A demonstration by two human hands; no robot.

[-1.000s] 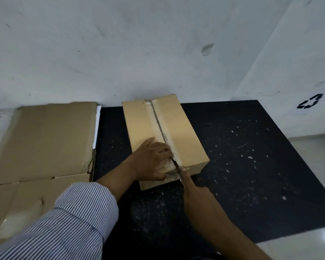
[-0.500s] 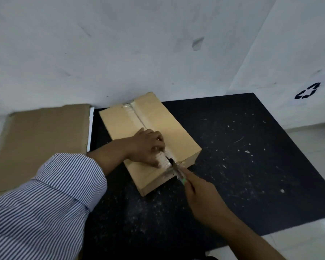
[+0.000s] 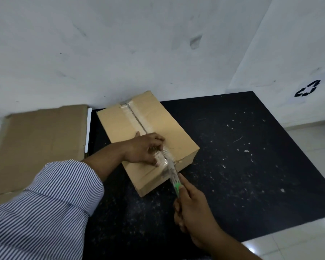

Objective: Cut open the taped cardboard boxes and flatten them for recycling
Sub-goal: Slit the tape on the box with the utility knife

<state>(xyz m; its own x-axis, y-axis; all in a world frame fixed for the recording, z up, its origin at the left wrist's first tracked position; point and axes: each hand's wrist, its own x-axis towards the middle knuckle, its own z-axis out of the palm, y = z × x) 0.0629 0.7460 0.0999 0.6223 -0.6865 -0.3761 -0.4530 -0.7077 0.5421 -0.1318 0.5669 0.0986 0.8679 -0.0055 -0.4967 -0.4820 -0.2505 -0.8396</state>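
While the left hand [image 3: 144, 149] holds the box [image 3: 178, 136], the right hand [image 3: 194, 212] grips the knife [image 3: 174, 177], aimed away-left along the seam [image 3: 137, 117].

Brown cardboard box [image 3: 174, 136] sits flat but turned at an angle, right under the left hand [image 3: 144, 149], flaps still closed afaict. Clear tape [image 3: 137, 119] runs down the middle seam, far end to near edge, and it's wrinkled and bunched up just by the left fingers. Cutter [image 3: 174, 180] w/ green handle is gripped in the right hand [image 3: 193, 212], blade on the seam's near end, btw both hands. Flattened cardboard [image 3: 39, 143] lies well left of the left hand.
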